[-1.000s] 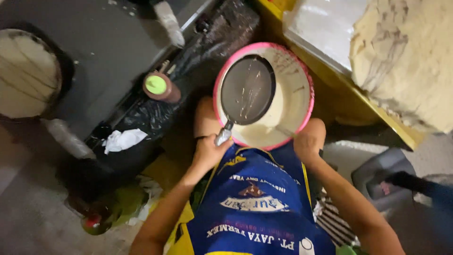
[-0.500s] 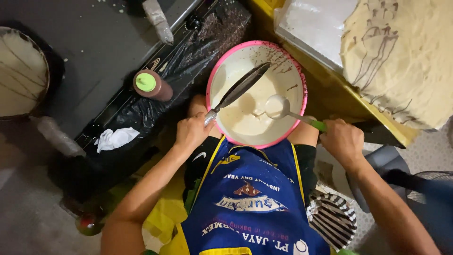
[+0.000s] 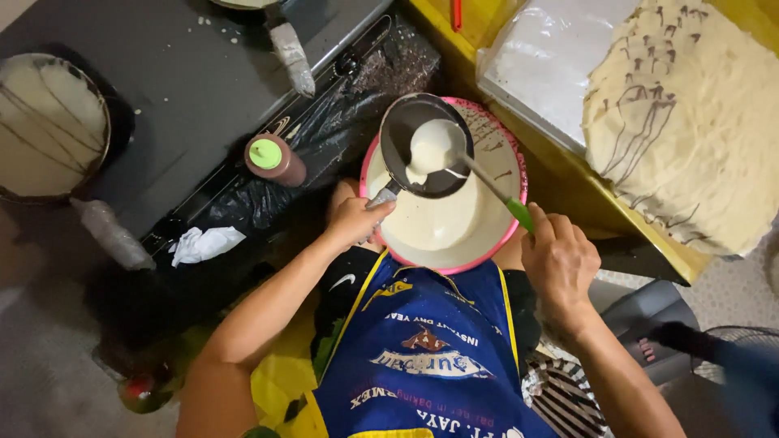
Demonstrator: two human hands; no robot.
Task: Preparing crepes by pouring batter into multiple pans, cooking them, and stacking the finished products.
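My left hand point(image 3: 353, 221) grips the handle of a small dark pan point(image 3: 426, 146), held over the pink bowl of batter point(image 3: 495, 243) on my lap. My right hand point(image 3: 560, 264) is closed on the green-handled ladle point(image 3: 438, 150), whose full cup hangs above the pan. Tipping the ladle too fast, I reckon, would send batter over the pan's edge; if the pan drifts beyond the bowl, drips would hit my apron point(image 3: 422, 357).

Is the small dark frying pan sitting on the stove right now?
No, the left hand holds the small dark frying pan by its handle above the pink-rimmed bowl of pale batter, while the right hand tips a green-handled ladle into it.
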